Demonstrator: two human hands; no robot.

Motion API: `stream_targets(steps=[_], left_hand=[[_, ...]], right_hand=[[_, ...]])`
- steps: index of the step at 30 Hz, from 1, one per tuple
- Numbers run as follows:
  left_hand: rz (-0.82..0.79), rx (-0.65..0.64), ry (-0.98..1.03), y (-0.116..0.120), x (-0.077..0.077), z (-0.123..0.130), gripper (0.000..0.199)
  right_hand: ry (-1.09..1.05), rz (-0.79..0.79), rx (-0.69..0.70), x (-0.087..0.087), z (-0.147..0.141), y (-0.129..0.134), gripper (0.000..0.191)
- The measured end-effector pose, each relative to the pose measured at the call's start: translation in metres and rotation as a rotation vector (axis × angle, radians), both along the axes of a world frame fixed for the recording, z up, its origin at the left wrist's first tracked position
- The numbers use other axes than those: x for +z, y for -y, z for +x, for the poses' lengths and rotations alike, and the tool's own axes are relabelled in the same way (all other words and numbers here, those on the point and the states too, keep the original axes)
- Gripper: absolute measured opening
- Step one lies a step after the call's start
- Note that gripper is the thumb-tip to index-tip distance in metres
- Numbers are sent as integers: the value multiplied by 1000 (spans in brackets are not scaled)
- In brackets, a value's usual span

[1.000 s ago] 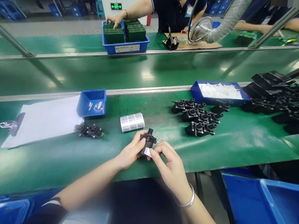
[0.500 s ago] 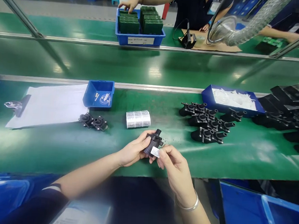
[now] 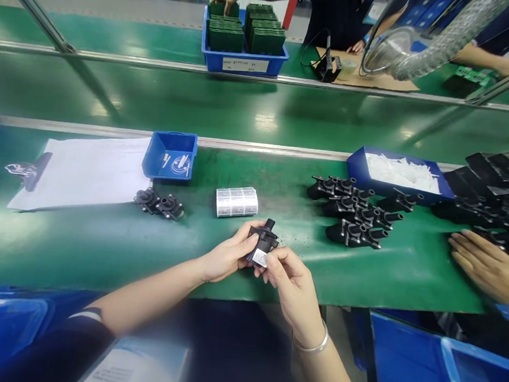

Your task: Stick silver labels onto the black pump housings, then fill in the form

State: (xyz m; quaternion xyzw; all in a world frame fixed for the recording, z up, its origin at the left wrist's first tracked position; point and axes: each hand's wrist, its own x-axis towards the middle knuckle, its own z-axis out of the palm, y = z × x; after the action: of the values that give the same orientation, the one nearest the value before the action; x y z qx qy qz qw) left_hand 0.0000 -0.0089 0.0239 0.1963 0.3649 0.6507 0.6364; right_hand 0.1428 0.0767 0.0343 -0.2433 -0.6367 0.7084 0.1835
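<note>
My left hand (image 3: 234, 251) is closed around a small black pump-like part (image 3: 264, 237) with a short pipe pointing up. A white printed label (image 3: 260, 257) lies against the part's lower side. The thumb and fingers of my right hand (image 3: 290, 277) pinch the label's right edge; whether it is fully stuck down I cannot tell. Just beyond my hands a curved sheet of labels (image 3: 236, 202) rests on the green bench. To the left lie two more black parts (image 3: 159, 203), and several others (image 3: 357, 212) stand in a group to the right.
A blue tray (image 3: 169, 155) with small pieces sits beside a clipboard with paper (image 3: 91, 171). At right are a blue box of white pieces (image 3: 401, 173) and a co-worker's hand (image 3: 491, 268) near piled black parts. Across the bench, another person's hand touches green boards in a blue bin (image 3: 243, 62).
The label has moved from sticking out at an angle to lying against the black part. A co-worker's hand has come in from the right. The view has shifted slightly.
</note>
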Motion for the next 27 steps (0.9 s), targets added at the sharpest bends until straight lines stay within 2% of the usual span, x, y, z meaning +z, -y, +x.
stream_targets(steps=[14,24,27], left_hand=[[-2,-18,-27,-1,4,0,52],[3,-22,-35,1,2,-1,48],[25,-29,-42,0,5,-1,54]], right_hand=[[-8,23,3,-5,0,1,19],[-12,25,1,-4,-1,0,21],[3,28,1,-4,-1,0,21]])
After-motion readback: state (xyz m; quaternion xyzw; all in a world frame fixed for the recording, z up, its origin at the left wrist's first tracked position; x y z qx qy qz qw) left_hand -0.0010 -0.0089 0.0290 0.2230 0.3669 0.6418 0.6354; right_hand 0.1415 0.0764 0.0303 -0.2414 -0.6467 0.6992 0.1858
